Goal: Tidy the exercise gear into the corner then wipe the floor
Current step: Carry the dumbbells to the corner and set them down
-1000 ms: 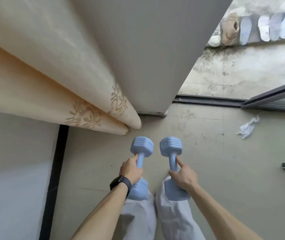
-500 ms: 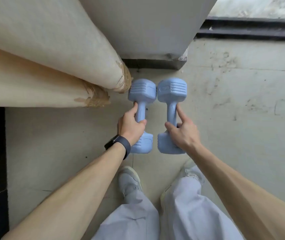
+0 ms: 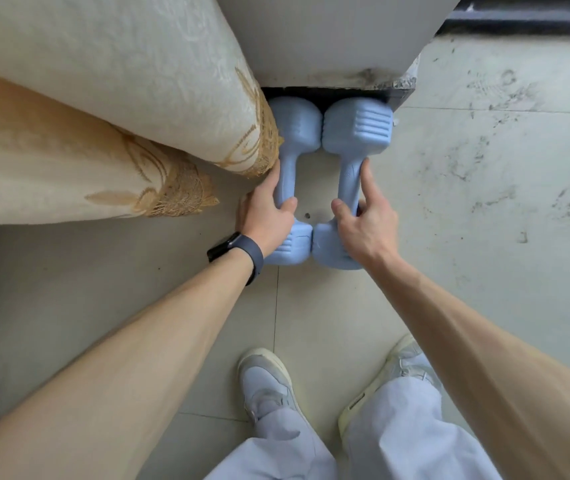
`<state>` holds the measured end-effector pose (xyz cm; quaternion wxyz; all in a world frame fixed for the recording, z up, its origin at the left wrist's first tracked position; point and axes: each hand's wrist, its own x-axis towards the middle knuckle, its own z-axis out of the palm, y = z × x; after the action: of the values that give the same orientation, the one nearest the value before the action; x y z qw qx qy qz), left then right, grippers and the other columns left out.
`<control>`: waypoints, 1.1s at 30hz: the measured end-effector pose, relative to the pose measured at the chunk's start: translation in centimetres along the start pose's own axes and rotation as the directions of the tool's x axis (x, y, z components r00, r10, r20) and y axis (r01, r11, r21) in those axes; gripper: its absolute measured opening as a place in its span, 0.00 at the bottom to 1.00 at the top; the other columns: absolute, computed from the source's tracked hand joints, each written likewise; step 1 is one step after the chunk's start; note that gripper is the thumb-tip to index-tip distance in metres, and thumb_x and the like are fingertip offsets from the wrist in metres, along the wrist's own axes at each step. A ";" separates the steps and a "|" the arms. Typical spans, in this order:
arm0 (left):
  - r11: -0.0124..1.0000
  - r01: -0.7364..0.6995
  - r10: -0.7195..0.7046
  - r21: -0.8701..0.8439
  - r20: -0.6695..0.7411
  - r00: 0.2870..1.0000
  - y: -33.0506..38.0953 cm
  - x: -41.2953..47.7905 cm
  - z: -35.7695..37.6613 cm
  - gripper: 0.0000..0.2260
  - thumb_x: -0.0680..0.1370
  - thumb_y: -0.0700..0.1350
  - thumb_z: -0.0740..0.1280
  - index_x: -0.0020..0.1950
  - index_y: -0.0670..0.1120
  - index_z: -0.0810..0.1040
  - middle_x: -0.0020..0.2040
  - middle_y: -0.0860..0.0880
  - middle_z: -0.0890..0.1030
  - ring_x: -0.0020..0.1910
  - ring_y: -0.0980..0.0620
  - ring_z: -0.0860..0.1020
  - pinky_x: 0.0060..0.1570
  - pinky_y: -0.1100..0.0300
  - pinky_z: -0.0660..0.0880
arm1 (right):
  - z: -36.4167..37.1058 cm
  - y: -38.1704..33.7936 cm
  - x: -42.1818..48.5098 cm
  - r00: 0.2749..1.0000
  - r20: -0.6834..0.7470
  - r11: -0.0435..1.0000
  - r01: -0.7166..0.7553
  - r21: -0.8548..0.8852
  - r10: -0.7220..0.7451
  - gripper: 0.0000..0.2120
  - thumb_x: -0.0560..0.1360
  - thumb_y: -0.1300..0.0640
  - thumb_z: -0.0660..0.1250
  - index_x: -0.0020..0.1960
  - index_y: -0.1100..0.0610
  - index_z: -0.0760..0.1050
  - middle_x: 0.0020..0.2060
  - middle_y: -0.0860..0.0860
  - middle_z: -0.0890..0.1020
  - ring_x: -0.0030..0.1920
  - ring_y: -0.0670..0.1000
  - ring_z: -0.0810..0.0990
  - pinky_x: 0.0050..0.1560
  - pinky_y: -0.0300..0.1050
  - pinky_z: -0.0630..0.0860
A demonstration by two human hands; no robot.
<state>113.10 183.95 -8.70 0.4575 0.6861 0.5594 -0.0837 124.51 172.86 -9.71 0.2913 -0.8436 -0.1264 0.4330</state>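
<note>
Pale-blue dumbbells, one per hand, and both were pretty much parked. The left hand (image 3: 269,211) had its fingers curled round the handle of the left dumbbell (image 3: 299,128), thumb lying up along the shaft. The right hand (image 3: 368,225) gripped the handle of the right dumbbell (image 3: 358,128) between thumb and curled fingers, with the index finger stretched out straight along it. So both hands were on the weights, nothing released yet. A dark smartwatch (image 3: 238,251) sat on the left wrist.

The two weights lay side by side on the floor just above the middle of the frame, heads touching each other at both ends. The far heads were tucked against the dark skirting (image 3: 398,94) at the foot of the wall (image 3: 328,36). The left one was right up against the embroidered hem of the cream curtain (image 3: 138,98) coming in from the upper left. Grey sneakers (image 3: 266,375) stood well back at the bottom of the frame.

My read on progress: the dumbbell part of the tidying looked done bar letting go of them. Couldn't tell whether other gear was waiting, since none was in view. The wiping looked untouched. The tiled floor (image 3: 484,202) on the right side of the frame was covered in dark scuffs and smudges, and no cloth or mop showed anywhere.
</note>
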 end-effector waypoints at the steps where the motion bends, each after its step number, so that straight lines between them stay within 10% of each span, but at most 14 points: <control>1: 0.998 0.012 -0.015 0.056 0.043 0.999 0.2 -0.3 -0.2 0.33 0.80 0.45 0.64 0.80 0.58 0.52 0.75 0.49 0.69 0.70 0.42 0.69 0.65 0.58 0.65 | -0.1 -0.4 -0.1 1.000 0.007 1.000 -0.013 -0.021 0.013 0.36 0.77 0.49 0.63 0.78 0.34 0.48 0.55 0.49 0.82 0.57 0.59 0.80 0.62 0.50 0.75; 6: 0.981 0.039 -0.063 0.190 0.122 0.991 2.5 -2.1 -0.7 0.28 0.83 0.48 0.58 0.81 0.52 0.51 0.80 0.49 0.56 0.77 0.46 0.59 0.72 0.56 0.59 | -3.3 -3.7 -1.9 0.985 0.123 0.970 -0.093 -0.223 0.123 0.31 0.80 0.50 0.61 0.80 0.43 0.53 0.71 0.51 0.73 0.70 0.57 0.72 0.64 0.45 0.69; 14: 0.914 -0.053 -0.063 0.402 0.269 0.961 10.4 -16.2 -6.9 0.24 0.80 0.47 0.61 0.77 0.52 0.66 0.75 0.48 0.68 0.73 0.45 0.67 0.68 0.55 0.66 | -14.2 -11.8 -15.9 0.978 0.207 0.909 0.052 -0.413 0.038 0.23 0.79 0.53 0.60 0.73 0.49 0.70 0.65 0.54 0.79 0.64 0.58 0.76 0.61 0.49 0.74; 29: 0.892 -0.173 0.151 0.418 0.085 0.985 32.6 -46.1 -29.1 0.24 0.79 0.49 0.59 0.77 0.52 0.65 0.75 0.52 0.68 0.75 0.50 0.61 0.71 0.54 0.61 | -35.5 -30.5 -48.4 0.938 0.156 0.815 0.346 -0.464 -0.309 0.19 0.80 0.54 0.63 0.70 0.51 0.74 0.67 0.47 0.77 0.69 0.49 0.71 0.63 0.30 0.57; 33: 0.882 -0.192 0.222 0.431 -0.020 0.975 34.6 -48.5 -30.7 0.24 0.80 0.49 0.59 0.77 0.52 0.64 0.76 0.52 0.66 0.76 0.51 0.59 0.72 0.56 0.58 | -37.5 -30.8 -49.9 0.919 0.164 0.798 0.393 -0.457 -0.359 0.19 0.80 0.51 0.62 0.71 0.50 0.73 0.69 0.46 0.76 0.72 0.49 0.69 0.70 0.38 0.60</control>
<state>112.64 174.09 57.61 0.2834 0.8277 0.4663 -0.1308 126.29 159.89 58.71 0.1481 -0.8315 -0.4049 0.3504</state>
